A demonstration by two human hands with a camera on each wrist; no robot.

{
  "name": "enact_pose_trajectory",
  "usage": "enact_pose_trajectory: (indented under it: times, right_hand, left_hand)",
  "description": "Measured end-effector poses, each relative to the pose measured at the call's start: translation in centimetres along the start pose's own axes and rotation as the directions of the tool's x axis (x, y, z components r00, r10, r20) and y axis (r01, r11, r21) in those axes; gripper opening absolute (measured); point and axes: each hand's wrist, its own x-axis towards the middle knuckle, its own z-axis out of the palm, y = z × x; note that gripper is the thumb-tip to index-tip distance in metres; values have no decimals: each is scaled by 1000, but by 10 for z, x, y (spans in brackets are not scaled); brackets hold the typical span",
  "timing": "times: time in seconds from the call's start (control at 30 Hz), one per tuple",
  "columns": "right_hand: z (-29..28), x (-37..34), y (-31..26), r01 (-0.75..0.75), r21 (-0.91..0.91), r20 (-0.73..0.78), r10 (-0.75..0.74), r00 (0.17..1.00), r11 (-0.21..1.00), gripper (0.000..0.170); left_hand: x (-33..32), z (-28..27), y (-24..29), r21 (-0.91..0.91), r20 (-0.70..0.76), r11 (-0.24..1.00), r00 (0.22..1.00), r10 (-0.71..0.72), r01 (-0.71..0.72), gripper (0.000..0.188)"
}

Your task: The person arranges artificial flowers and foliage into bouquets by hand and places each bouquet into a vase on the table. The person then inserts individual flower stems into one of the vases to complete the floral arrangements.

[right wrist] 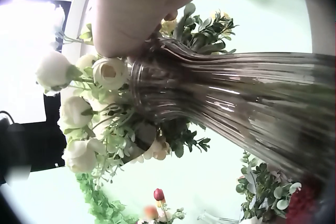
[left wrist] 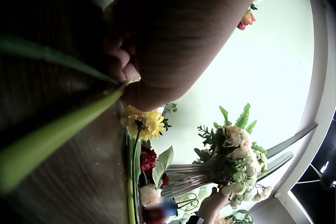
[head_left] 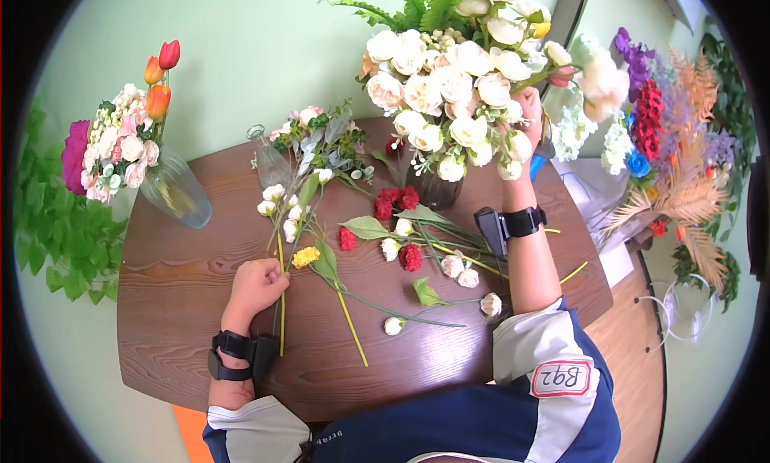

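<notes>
My left hand (head_left: 261,285) pinches a green flower stem (head_left: 281,318) low over the table. In the left wrist view the stem (left wrist: 68,134) runs from the fingertips towards the camera. White ranunculus blooms (head_left: 273,196) and a yellow flower (head_left: 305,257) lie close by. My right hand (head_left: 527,118) is beside a large white and blush bouquet (head_left: 437,86), with its fingers curled near a green stem. That bouquet fills a ribbed glass vase (right wrist: 236,92), and the right hand is right at the vase's rim. Blooms and the hand itself hide the fingertips; whether they hold a stem I cannot tell.
Red carnations (head_left: 387,202), loose stems and leaves are spread over the brown table (head_left: 192,326). A clear bottle-shaped vase (head_left: 271,164) stands behind them. At the left edge a glass vase (head_left: 178,192) carries tulips and pink flowers. More artificial flowers (head_left: 682,142) stand at the right.
</notes>
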Motion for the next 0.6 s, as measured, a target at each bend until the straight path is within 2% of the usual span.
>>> enact_pose_trajectory:
  times: [0.07,0.1,0.17,0.2,0.27,0.3,0.33,0.4,0.53,0.6]
  right_hand:
    - [-1,2,6,106,27,-19,-105,994,994,14]
    - [-2,4,0,109,26,-21,-108,994,994,14]
    - [-5,11,-22,-32,-4,-45,32,998,999,13]
    - [-6,14,-24,-34,-7,-47,33,998,999,13]
    - [-13,22,-24,-102,139,-8,104,995,985,11]
    - [-16,26,-31,-89,99,46,85,995,991,10]
    - [-18,26,-31,-94,174,96,78,992,980,10]
    - [-19,16,-27,-33,28,71,31,997,999,9]
    - [-11,6,-5,-18,19,77,16,997,1000,11]
    - [-7,2,3,-61,143,90,48,995,988,12]
  left_hand:
    - [0,0,0,-1,-6,1000,1000,1,-1,22]
    - [0,0,-1,-1,-7,1000,1000,1,-1,22]
    - [-1,0,-1,0,-7,1000,1000,1,-1,22]
    - [-2,1,-2,-2,-25,1000,999,26,-26,23]
    - [1,2,-1,-3,-28,997,997,76,-76,24]
    - [1,1,1,-17,-25,998,998,53,-54,24]
    - [0,1,2,-30,-23,999,999,24,-25,24]
    - [0,0,3,-11,-17,1000,1000,15,-15,23]
    - [0,1,1,-19,-15,1000,1000,12,-12,22]
    - [0,1,2,-13,-17,1000,1000,12,-12,22]
